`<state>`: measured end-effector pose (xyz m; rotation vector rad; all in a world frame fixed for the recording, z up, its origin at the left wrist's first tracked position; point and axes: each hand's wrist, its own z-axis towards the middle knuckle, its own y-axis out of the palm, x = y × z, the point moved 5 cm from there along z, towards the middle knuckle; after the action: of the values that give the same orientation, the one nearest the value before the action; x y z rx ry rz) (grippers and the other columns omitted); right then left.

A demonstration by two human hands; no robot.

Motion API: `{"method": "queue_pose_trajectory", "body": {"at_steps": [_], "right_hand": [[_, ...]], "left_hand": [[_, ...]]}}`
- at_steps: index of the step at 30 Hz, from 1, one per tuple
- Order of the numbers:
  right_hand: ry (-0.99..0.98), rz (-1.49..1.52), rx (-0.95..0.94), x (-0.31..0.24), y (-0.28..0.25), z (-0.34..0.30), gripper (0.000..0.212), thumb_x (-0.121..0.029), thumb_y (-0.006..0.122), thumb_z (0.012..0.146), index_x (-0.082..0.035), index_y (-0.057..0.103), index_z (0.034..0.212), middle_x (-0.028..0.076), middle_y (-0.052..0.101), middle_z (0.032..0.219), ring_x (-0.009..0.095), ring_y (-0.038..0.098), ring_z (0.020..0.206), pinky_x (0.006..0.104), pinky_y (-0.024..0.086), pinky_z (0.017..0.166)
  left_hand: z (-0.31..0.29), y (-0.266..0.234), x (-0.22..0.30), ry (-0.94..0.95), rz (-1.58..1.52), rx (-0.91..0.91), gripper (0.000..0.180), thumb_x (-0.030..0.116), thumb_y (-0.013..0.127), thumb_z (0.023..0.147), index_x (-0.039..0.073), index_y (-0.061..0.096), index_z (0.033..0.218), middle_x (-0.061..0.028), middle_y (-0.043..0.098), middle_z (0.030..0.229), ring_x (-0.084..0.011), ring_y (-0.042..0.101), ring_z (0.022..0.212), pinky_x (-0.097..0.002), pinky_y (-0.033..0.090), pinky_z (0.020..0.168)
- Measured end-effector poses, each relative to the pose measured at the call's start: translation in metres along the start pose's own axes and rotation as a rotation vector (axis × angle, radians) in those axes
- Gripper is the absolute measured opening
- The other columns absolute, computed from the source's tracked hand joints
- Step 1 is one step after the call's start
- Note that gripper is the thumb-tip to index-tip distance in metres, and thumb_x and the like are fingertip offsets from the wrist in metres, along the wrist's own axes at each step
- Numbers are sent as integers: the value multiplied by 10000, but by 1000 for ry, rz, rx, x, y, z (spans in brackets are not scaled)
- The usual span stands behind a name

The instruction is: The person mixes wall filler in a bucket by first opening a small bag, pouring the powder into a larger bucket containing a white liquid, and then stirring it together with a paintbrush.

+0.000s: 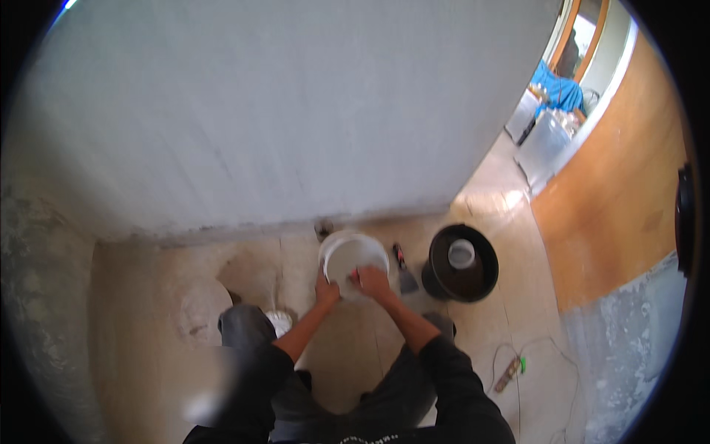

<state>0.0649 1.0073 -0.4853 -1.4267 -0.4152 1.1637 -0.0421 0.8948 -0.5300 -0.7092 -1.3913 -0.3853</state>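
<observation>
A white bucket (385, 255) holding a pale grey paste stands on the floor between my knees, close to the wall. My left hand (326, 288) is closed on the near left side of its rim. Inside the bucket's near edge, my right hand (370, 281) wraps round a red-handled tool (354, 274); the tool's lower end is hidden or in the paste. To the right of the bucket lies a putty knife (401, 259) with a black and red handle and a wide blade pointing toward me.
A black bucket (494, 270) stands right, with a small whitish container (461, 254) inside. A cable (551, 340) and a brown block-like object (507, 376) lie nearer me. Left is a pale round patch or lid (201, 311). A grey wall (296, 111) rises ahead; plastic boxes (546, 140) stand beyond the opening.
</observation>
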Motion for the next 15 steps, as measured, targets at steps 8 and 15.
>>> {"method": "queue_pose_trajectory", "body": {"at_steps": [8,15], "right_hand": [[85,59,157,-5,1,-14,281,-213,555,860,24,600,715,216,603,678,390,600,651,481,483,608],[80,401,209,-4,-13,-6,190,-125,635,814,46,584,748,242,596,710,416,593,689,482,449,609]], "left_hand": [[-15,0,21,93,-124,-25,762,-132,351,753,85,226,1472,-221,400,1410,-313,408,1302,-341,344,1047],[-16,2,14,40,-153,-70,771,-139,341,741,70,214,1472,-222,396,1410,-313,391,1314,-336,323,1062]]}}
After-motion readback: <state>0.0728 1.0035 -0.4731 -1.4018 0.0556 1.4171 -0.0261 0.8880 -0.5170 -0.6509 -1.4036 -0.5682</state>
